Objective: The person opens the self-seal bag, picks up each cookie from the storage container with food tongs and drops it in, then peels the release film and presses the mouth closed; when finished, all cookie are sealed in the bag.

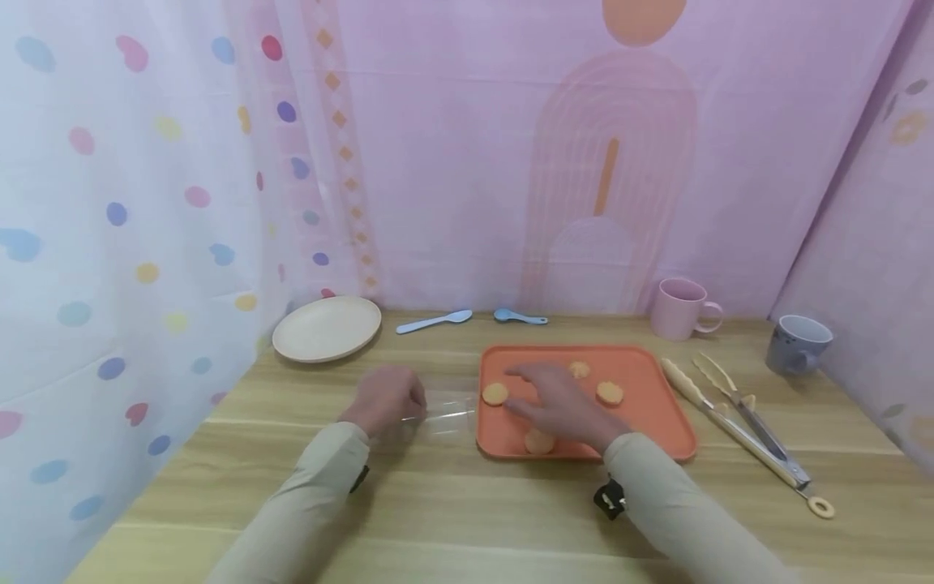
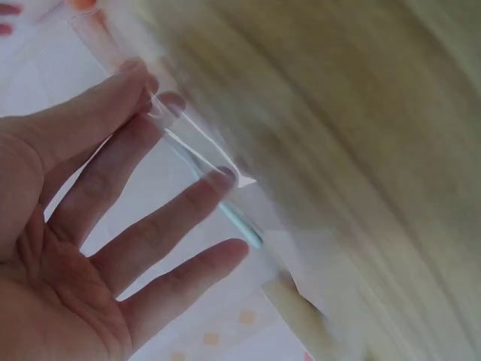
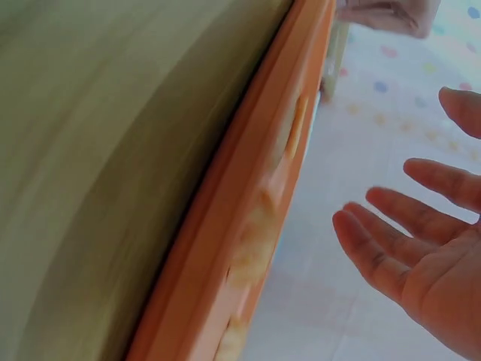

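My left hand [image 1: 387, 399] pinches the edge of a clear plastic bag [image 1: 450, 415] between thumb and index finger. In the left wrist view, its other fingers stretch out beside the clear plastic. The bag lies on the table, left of an orange tray [image 1: 660, 422]. Over the tray hovers my right hand [image 1: 558, 401], fingers spread, holding nothing. Several round cookies lie on the tray: one [image 1: 495, 394] by the left edge near the fingertips, one [image 1: 540, 442] below the hand, others [image 1: 610, 393] to its right. The right wrist view shows the tray edge-on.
A cream plate [image 1: 327, 328] sits at the back left. Along the back lie a blue knife-like utensil [image 1: 434, 322] and a small blue spoon [image 1: 520, 317]. A pink mug [image 1: 679, 310], a grey mug [image 1: 798, 345] and tongs [image 1: 751, 434] are on the right.
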Motion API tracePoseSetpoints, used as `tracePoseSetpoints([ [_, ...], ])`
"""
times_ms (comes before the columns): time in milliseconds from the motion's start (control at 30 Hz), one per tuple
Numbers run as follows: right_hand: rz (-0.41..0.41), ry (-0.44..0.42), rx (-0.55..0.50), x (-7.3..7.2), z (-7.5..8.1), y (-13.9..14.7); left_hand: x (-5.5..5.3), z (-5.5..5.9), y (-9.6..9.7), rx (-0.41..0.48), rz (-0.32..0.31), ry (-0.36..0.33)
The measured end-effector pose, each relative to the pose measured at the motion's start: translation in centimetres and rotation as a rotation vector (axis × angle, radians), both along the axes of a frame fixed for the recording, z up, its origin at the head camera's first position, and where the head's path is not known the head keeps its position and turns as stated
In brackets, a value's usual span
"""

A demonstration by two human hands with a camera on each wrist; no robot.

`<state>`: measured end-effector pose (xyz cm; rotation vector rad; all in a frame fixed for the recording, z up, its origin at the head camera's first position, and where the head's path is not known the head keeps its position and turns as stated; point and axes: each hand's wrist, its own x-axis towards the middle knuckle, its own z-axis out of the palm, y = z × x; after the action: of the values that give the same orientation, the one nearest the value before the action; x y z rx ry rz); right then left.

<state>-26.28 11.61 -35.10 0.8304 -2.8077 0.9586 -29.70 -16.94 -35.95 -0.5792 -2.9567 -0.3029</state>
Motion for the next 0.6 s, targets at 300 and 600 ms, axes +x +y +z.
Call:
tracePoseSetpoints([
  [300, 0.002, -0.168, -0.230, -1.7, 0.0, -4.1, 1.1, 2.3, -0.6, 0.116, 0.016, 0.071],
  [600, -0.099, -0.303, -0.511, -2.3, -0.5, -5.8, 2.1, 3.6, -0.1, 0.163, -0.030, 0.076],
])
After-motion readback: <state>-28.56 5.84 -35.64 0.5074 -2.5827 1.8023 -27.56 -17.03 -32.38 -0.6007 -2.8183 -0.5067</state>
